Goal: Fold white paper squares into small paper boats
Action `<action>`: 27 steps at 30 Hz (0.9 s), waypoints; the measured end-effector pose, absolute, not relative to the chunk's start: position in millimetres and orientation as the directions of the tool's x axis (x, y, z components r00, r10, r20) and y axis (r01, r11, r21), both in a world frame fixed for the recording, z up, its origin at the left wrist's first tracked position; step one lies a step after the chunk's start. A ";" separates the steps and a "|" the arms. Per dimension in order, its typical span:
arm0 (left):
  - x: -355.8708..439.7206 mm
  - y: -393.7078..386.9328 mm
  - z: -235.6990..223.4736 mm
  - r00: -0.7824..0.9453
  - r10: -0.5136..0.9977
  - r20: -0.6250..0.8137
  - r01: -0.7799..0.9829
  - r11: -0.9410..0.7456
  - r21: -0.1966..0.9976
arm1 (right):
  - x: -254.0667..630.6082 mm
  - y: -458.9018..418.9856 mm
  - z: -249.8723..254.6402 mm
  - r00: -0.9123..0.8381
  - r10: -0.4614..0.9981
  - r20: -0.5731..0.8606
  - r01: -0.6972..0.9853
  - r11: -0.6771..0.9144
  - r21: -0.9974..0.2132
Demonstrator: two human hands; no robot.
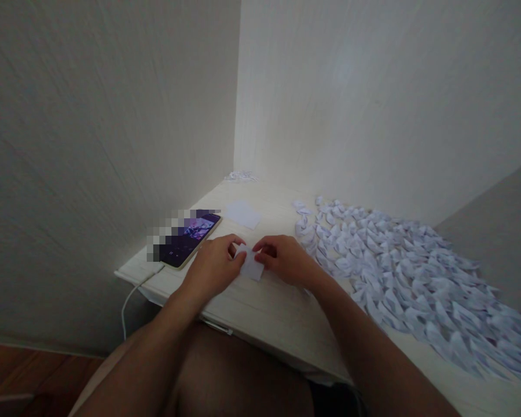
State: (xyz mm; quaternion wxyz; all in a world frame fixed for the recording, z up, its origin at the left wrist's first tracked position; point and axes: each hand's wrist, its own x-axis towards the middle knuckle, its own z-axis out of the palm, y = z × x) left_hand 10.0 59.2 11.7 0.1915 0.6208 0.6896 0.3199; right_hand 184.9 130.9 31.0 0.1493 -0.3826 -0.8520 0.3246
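Between my two hands, just above the desk, is a small white piece of paper [252, 269]. My left hand [215, 260] pinches its left edge with thumb and fingertips. On the opposite side, my right hand [282, 258] grips the upper right edge the same way. Whether the paper has a crease in it I cannot make out. Beyond my hands lie flat white paper sheets [243, 213]. A large heap of small folded white paper pieces [399, 272] spreads over the right side of the desk, close to my right forearm.
A phone [191, 240] with its screen lit lies left of my left hand. Its white cable [130, 294] hangs over the desk edge. White scraps [241, 176] sit in the far corner. Walls enclose the white desk [282, 315] at the left and back.
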 end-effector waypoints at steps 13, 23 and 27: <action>5.1 59.0 5.9 -0.115 0.941 0.318 0.893 -0.043 0.448 | 183.9 130.9 22.9 -0.808 0.583 0.088 0.538 0.790 -0.295; -7.4 58.5 15.0 0.297 0.925 0.238 0.772 -0.379 0.510 | 184.0 134.5 20.5 -0.805 0.583 0.107 0.502 0.766 -0.401; -12.9 60.1 11.2 0.291 0.921 0.257 0.755 -0.386 0.530 | 183.6 135.2 19.7 -0.785 0.607 0.123 0.498 0.737 -0.456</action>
